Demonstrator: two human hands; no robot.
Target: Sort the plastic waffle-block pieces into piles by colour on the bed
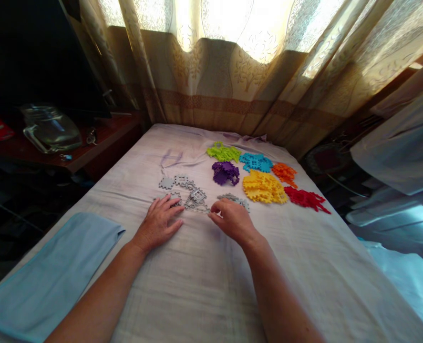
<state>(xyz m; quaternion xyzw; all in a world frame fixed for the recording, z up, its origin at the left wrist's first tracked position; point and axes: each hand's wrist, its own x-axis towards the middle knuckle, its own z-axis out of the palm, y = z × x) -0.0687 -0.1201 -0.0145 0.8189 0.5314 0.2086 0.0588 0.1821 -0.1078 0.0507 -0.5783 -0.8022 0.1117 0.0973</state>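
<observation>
My left hand (pixel 161 220) lies palm down with its fingers spread, the fingertips resting over a grey notched building piece (pixel 175 196). Thumb and index finger of my right hand (pixel 232 220) are pinched at the end of a thin grey notched building piece (pixel 199 209) lying flat. Between and beyond the hands is a loose group of grey notched pieces (pixel 197 194), some with square window-like openings. Another small pile of grey pieces (pixel 237 200) sits just behind my right hand, partly covered by it.
Sorted piles lie farther back: green (pixel 223 152), purple (pixel 225 173), blue (pixel 256 162), yellow (pixel 264 186), orange (pixel 284 174) and red (pixel 306 198). A folded light-blue cloth (pixel 54 271) is at left. A glass jug (pixel 52 127) stands on a dark wooden desk (pixel 104 143). Curtains (pixel 225 81) hang behind.
</observation>
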